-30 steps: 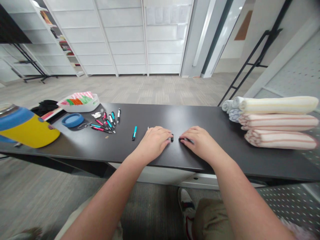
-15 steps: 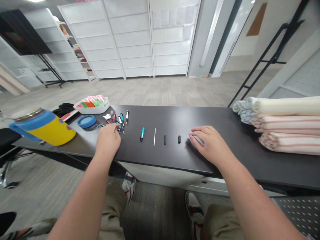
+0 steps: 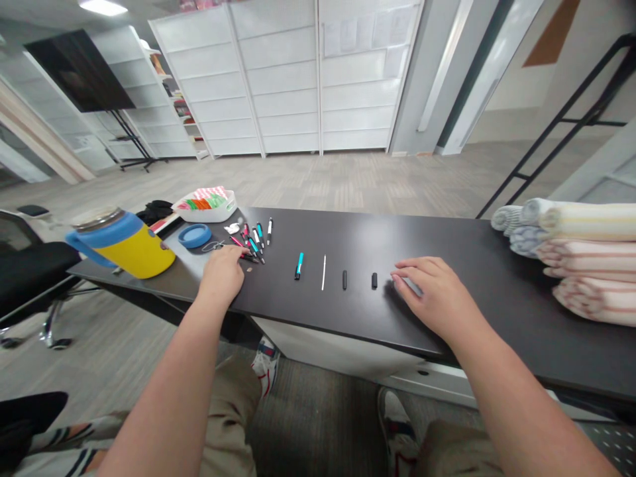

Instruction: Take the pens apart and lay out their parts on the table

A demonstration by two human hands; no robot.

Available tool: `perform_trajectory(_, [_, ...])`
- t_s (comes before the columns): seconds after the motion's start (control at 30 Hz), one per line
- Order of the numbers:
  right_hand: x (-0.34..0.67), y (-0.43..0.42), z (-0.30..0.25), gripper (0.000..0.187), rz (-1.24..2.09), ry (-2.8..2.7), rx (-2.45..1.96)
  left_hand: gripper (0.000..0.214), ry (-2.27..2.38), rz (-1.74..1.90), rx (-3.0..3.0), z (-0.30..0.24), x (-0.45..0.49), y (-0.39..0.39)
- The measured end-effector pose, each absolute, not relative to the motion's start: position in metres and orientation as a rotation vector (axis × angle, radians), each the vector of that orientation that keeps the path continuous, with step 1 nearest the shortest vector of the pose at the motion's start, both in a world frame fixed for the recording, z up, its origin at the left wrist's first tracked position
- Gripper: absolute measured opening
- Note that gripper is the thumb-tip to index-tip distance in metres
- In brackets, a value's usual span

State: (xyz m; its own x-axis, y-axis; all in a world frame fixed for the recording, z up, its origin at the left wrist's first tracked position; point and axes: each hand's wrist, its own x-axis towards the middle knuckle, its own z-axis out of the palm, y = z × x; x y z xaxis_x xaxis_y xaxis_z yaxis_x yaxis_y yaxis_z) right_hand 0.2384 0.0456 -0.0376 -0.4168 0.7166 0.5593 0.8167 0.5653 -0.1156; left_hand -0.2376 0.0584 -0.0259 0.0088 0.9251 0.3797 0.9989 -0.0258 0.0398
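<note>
At frame centre, teal piece (image 3: 299, 265), white stick (image 3: 324, 272), black tube (image 3: 344, 279) and short black piece (image 3: 374, 281) lie separately, apparently done; pen heap (image 3: 254, 246), left of centre, seemingly remains. Left hand (image 3: 222, 273) at heap, grip indeterminable; right hand (image 3: 431, 288) empty, fingers parted.

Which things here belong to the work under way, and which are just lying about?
Apparently part of the work:
pens at the left hand
teal piece
white stick
slim black piece
stubby black piece near the right hand

Apparently just lying about:
yellow-and-blue jug
blue lid
white basket
rolled cloths
</note>
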Motion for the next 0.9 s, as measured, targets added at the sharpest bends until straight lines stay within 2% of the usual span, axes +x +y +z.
perform_trajectory(0.2, [0.2390,0.0459,-0.0387,0.021,-0.217,-2.241,-1.221,0.037,-1.954,-0.427,-2.089,-0.0271,-0.2402,0.0589])
perform_trajectory(0.4, [0.2383,0.0446,-0.0372,0.022,-0.213,-2.234,-1.206,0.041,-1.900,-0.389,-2.150,-0.0263,-0.2448,0.0577])
perform_trajectory(0.9, [0.2391,0.0456,-0.0404,0.022,-0.192,-2.236,-1.192,0.033,-1.713,-0.487,-2.318,-0.0263,-0.2442,0.0553])
